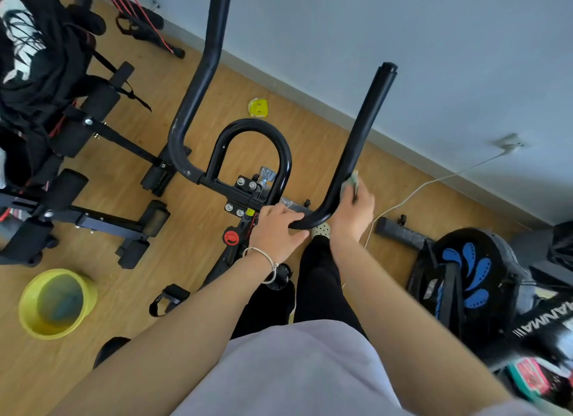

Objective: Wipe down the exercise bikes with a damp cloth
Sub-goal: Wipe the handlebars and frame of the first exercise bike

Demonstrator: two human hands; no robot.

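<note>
A black exercise bike's handlebars [198, 93] fill the middle of the view, with two long horns and a centre loop [252, 126]. My left hand [277, 232] grips the lower bend of the right horn [366, 130], thumb under the tube. My right hand [353, 217] holds a small grey-green cloth [353, 181] pressed against the same horn just above the bend. A red knob [231, 237] sits on the bike frame below the handlebars.
A yellow basin [29, 319] with water stands on the wooden floor at lower left. A black exercise bench [102, 130] draped with dark clothes is at left. Another machine with a blue-patterned flywheel [468, 276] is at right. A white cable [434, 181] runs along the wall.
</note>
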